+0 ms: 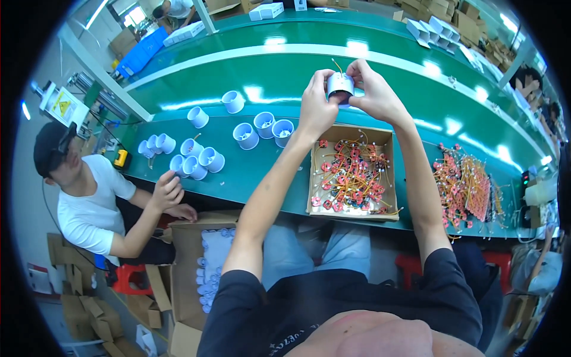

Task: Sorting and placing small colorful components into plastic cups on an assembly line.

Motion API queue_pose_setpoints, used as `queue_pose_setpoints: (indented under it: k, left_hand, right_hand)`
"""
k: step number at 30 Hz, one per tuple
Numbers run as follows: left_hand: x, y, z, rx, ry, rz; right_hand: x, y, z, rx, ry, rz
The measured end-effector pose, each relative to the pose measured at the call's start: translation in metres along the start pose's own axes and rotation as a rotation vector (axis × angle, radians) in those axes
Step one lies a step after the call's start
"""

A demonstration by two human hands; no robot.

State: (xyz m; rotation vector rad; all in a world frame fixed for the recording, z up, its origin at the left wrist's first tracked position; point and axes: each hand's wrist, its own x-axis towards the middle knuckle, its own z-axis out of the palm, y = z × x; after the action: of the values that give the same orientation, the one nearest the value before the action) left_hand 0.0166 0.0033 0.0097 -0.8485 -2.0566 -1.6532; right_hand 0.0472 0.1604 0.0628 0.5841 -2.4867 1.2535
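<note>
Fingers [326, 80] of both hands close round a small white cylinder [340, 86], held up over the green counter [262, 172] just beyond the far edge of an open cardboard box [352, 174]. The left hand [315, 107] wraps the cylinder's left side, thumb and fingers curled tight; the right hand [375, 92] pinches its top and right side, and a thin yellow wire sticks up from it between the two.

Below the hands, the cardboard box lies on the counter, filled with small red parts tangled in yellow wires. Well to the right, a loose heap of the same red wired parts [467, 190] spreads over the counter. To the left stands a cluster of white cylindrical cups [196, 157], some upright, some on their sides.

A seated co-worker [89, 196] in a white shirt and dark cap is at the left, one hand raised near the cups. Another box of white cylinders [211, 268] rests low by the person's left knee.
</note>
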Motion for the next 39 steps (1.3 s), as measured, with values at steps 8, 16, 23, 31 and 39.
queue_pose_setpoints:
  k: [8,16,23,31,39]
  left_hand:
    - [0.002,0.020,-0.017,0.206,0.014,-0.004]
    - [0.001,0.029,-0.027,-0.034,-0.271,-0.106]
    - [-0.013,0.036,-0.044,-0.573,-0.284,-0.142]
    - [-0.065,0.047,-0.049,-0.123,0.085,0.060]
    - [-0.142,0.072,-0.097,0.115,0.243,0.058]
  right_hand:
    - [-0.005,-0.018,0.012,-0.061,0.069,0.027]
    - [-0.009,-0.003,-0.008,0.071,-0.001,-0.035]
    - [-0.013,-0.007,-0.020,0.117,-0.184,-0.002]
    - [-0.016,-0.027,0.004,0.002,-0.401,0.054]
    - [-0.047,-0.083,0.056,0.012,-0.575,-0.123]
